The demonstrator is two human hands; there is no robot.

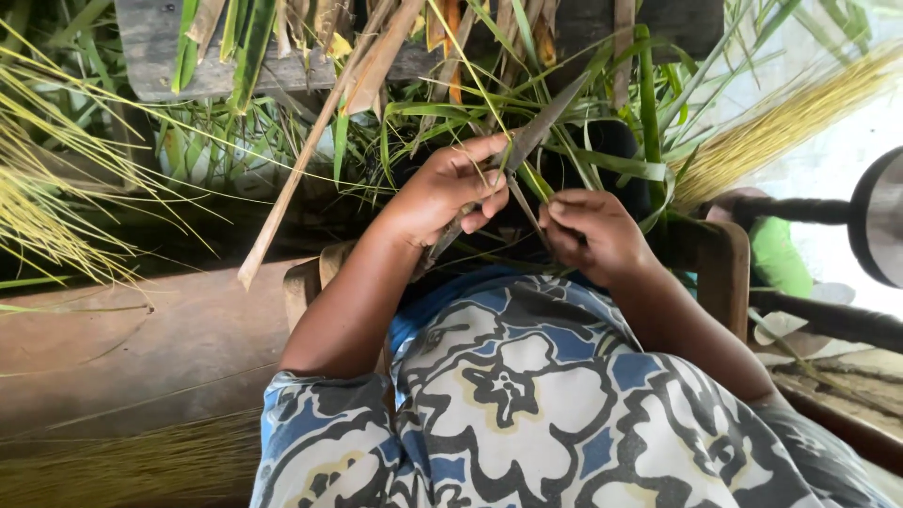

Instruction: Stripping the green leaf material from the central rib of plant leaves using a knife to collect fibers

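Head view, looking down over the lap. Person wears a blue, white and black flower-patterned garment (527, 404).

Left hand (442, 193): grip closed around the handle of a knife (527, 141), thumb and fingers wrapped tight. Blade is dark and narrow and points up and to the right, away from the body.

Right hand (593, 230): grip narrow, fingertips pinched on a thin green leaf strip (536, 179). The strip runs from the pinch up to the blade and meets it just beside the left thumb. Whether the edge has entered the strip, cannot tell.

Both hands sit close together, just above the lap, at frame centre.

Surroundings: a loose mass of long green leaves (602, 141) lies beyond the hands, hanging over a grey wooden plank (160, 56) at top. A pale dry stalk (310, 160) slants down to the left of the left forearm. Bundle of thin yellow midribs (790, 118) at upper right; a second spread of yellow midribs (47, 207) at far left. Brown wooden bench (141, 348) at lower left. A dark round wheel-like object (879, 216) at the right edge, partly cut off.
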